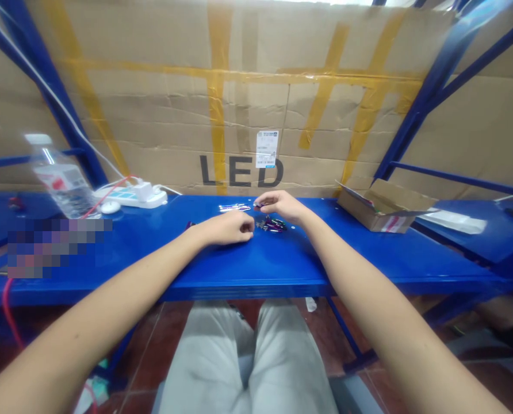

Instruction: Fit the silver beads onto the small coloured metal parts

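My left hand rests on the blue table with its fingers curled closed; what they hold, if anything, is hidden. Just beyond it, my right hand reaches in from the right, its thumb and fingers pinched at a small dark purple piece too small to name. Beneath the right hand lies a little pile of shiny purple and silver pieces. Several slim, shiny silver-and-purple sticks lie side by side behind the left hand. Another dark bit shows beside the left wrist.
An open cardboard box stands at the right. On the left are a water bottle, a white power strip with cables and a blurred-out patch. A large cardboard sheet closes off the back between blue frame posts.
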A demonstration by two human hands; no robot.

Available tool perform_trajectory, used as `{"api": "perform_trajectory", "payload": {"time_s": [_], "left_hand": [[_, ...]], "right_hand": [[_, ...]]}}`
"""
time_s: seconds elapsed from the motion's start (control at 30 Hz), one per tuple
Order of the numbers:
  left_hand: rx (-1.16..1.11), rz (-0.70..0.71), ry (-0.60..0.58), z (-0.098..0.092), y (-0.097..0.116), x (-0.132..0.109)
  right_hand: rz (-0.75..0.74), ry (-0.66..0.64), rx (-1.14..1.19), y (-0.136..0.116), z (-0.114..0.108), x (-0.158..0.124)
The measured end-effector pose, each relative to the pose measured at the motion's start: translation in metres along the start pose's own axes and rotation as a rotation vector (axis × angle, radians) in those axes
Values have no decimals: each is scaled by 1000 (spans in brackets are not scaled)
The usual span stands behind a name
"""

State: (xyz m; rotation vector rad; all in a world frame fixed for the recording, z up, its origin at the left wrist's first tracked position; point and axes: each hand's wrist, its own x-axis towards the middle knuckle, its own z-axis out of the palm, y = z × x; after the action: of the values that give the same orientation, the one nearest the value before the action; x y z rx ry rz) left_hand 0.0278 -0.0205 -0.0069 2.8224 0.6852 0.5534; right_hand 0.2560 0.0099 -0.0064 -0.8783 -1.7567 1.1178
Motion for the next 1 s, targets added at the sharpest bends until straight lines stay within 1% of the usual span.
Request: {"api": "perform_trajectory", "payload": {"time_s": [0.13,0.17,0.23,0.43,1.0], "left_hand": [[94,-17,384,-2,-4,2],[107,-11,457,-2,-6,3],[134,22,535,-2,-8,3],[190,142,555,1,-13,4],[256,271,636,6,-21,7]], "right_hand": [[-12,-26,-50,2,1,1],[-10,-38,-46,1,3,1],[-6,-61,-27,0,7,0],[-30,-78,22,-5,15,-1],[-88,-51,78,-3,15,1]]}}
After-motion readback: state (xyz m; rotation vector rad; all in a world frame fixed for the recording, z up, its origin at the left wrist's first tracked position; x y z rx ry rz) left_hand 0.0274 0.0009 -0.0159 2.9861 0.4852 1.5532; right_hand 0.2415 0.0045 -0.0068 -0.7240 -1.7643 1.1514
